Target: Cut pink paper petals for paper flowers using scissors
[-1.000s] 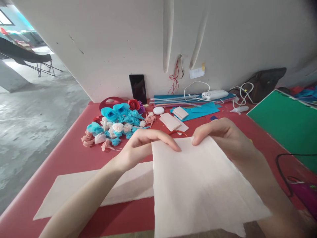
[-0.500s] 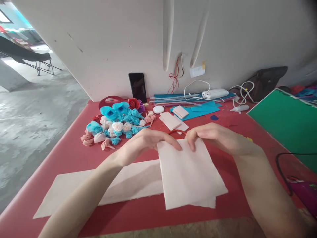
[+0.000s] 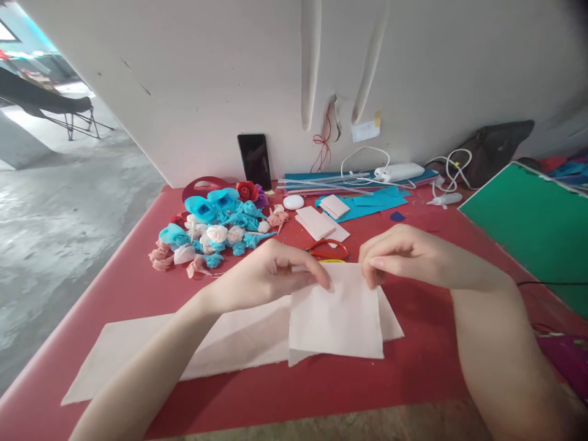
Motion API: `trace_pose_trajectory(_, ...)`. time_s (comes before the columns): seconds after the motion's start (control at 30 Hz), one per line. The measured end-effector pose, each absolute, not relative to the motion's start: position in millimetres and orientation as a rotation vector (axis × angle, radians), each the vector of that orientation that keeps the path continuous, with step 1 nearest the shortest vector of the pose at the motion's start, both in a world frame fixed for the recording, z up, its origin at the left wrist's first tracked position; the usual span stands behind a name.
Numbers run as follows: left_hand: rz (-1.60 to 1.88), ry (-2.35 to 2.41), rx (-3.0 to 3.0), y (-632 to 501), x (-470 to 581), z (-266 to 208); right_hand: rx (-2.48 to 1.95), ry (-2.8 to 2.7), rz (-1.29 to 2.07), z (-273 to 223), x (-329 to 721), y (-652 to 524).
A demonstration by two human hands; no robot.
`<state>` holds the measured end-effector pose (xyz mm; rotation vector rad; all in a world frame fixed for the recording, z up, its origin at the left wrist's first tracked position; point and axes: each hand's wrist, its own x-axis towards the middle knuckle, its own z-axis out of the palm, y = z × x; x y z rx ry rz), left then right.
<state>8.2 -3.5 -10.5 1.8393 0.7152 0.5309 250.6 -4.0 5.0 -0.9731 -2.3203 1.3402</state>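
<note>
My left hand (image 3: 275, 277) pinches a pale pink sheet of paper (image 3: 337, 321) near its top edge, thumb and index finger closed on it. My right hand (image 3: 402, 257) has its fingers closed at the sheet's upper right corner. The sheet is tilted, with its lower edge towards me, and another pale layer shows behind it on the right. Under my left forearm a long strip of the same pale paper (image 3: 243, 337) lies flat, its right end hidden behind the sheet. Just beyond the sheet are orange loop handles (image 3: 328, 241), apparently of scissors, partly covered.
Blue, white and pink paper flowers (image 3: 215, 233) cluster at the left on the red table (image 3: 220, 404). Folded pale paper (image 3: 316, 223) rests near blue sheets (image 3: 383, 201). A phone (image 3: 255, 160) leans on the wall. A green board (image 3: 528, 226) stands at the right.
The sheet has turned and its lower edge has drawn back. My right hand has moved right, from the middle of the top edge to the corner. More of the orange handles shows.
</note>
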Motion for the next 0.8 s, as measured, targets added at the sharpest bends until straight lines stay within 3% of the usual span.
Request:
trace_pose_trajectory(0.17, 0.620, 0.815, 1.865, -6, 7, -9, -1.184, -2.084, 1.023, 7, 248, -5)
trace_pose_trajectory(0.37, 0.739, 0.878, 1.863, -9, 9, -10, -1.168, -1.990, 1.030, -3, 231, -9)
trace_pose_trajectory(0.6, 0.593, 0.709, 2.027, -11, 9, -7, -1.118, -1.902, 0.947, -10, 214, -17)
trace_pose_trajectory(0.8, 0.542, 0.684, 1.856, -5, 0, -3, -1.160, -1.903, 0.606, -9, 218, -17)
